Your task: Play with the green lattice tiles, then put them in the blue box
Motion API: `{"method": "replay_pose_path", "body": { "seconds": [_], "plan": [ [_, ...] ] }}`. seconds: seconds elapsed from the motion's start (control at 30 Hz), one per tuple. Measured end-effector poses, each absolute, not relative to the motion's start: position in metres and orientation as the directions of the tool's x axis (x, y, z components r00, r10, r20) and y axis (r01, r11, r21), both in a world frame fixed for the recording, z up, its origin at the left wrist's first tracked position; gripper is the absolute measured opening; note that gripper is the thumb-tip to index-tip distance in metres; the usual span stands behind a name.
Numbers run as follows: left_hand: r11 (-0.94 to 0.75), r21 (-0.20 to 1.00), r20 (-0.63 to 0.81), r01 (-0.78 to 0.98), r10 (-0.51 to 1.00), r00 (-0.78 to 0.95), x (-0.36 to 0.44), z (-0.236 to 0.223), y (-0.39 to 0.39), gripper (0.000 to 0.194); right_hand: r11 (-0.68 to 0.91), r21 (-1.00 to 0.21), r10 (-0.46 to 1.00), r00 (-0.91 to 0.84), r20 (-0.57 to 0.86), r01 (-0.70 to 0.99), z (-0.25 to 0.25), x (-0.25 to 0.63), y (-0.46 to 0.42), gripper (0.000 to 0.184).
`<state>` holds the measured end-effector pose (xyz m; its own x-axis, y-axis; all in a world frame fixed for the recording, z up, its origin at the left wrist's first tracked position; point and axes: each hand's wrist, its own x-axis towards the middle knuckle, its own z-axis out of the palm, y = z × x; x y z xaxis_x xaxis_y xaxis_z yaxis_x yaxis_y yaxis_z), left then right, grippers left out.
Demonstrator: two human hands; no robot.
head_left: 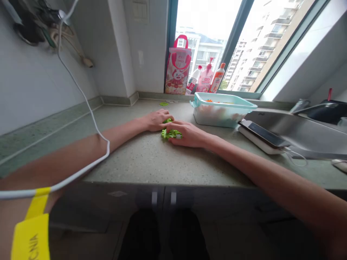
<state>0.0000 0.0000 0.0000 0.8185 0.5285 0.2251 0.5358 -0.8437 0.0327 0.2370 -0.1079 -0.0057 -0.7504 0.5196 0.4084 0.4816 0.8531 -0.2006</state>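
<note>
Green pieces (165, 134) left of tub (217, 115): likely light, stiff plastic; pinch edges. My right hand (191, 133): fingers clamped on them; left hand (156, 121): can't tell if fingers grip.

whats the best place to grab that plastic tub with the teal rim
Probably the two short ends of the plastic tub, under its teal rim, from left and right together: the rim juts past the walls, giving an edge to hook. It stands upright and open, so keep it level; the phone lies near its right end.
</note>
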Motion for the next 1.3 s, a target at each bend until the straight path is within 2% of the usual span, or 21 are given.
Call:
{"method": "replay_pose_path", "body": {
  "seconds": [0.17,0.3,0.4,0.47,0.57,0.67,0.8,0.9,1.0,1.1,1.3],
  "plan": [
    [-0.844,0.043,0.23,0.535,0.53,0.816,-0.002,-0.001,0.002,0.053,0.877,-0.159,0.472,-0.75,0.464,0.453,-0.007,0.241,-0.103,0.024],
    [-0.844,0.034,0.236,0.535,0.527,0.817,-0.003,-0.002,0.005,0.051,0.912,-0.011,0.354,-0.771,0.529,0.411,0.001,0.251,-0.097,0.024],
    [-0.842,0.04,0.245,0.538,0.53,0.812,-0.002,-0.001,0.004,0.052,0.879,0.117,0.303,-0.729,0.614,0.463,0.018,0.268,-0.09,0.022],
    [-0.84,0.055,0.251,0.539,0.534,0.807,-0.002,0.0,0.002,0.055,0.812,0.157,0.302,-0.634,0.712,0.563,0.035,0.289,-0.084,0.024],
    [-0.842,0.07,0.25,0.534,0.533,0.808,-0.001,0.001,-0.001,0.059,0.629,0.115,0.345,-0.409,0.845,0.769,0.058,0.333,-0.076,0.041],
    [-0.845,0.074,0.252,0.529,0.529,0.81,-0.001,0.0,0.0,0.06,0.406,0.018,0.439,-0.212,0.873,0.914,0.071,0.374,-0.07,0.049],
    [-0.844,0.076,0.251,0.531,0.532,0.809,-0.001,-0.001,0.002,0.062,0.187,-0.1,0.604,-0.034,0.796,0.977,0.07,0.401,-0.063,0.047],
    [-0.841,0.072,0.249,0.537,0.536,0.806,-0.001,-0.001,0.003,0.062,0.12,-0.204,0.703,0.062,0.708,0.972,0.066,0.403,-0.058,0.046],
    [-0.839,0.073,0.245,0.539,0.539,0.806,-0.001,0.0,0.001,0.061,0.067,-0.231,0.747,0.105,0.656,0.971,0.064,0.403,-0.053,0.042],
    [-0.84,0.073,0.24,0.538,0.539,0.808,-0.001,0.002,-0.001,0.061,0.082,-0.19,0.733,0.07,0.677,0.978,0.062,0.405,-0.05,0.038],
    [-0.84,0.07,0.238,0.537,0.537,0.809,0.0,0.003,-0.003,0.059,0.379,-0.017,0.516,-0.196,0.834,0.925,0.056,0.394,-0.049,0.033]
  ]
}}
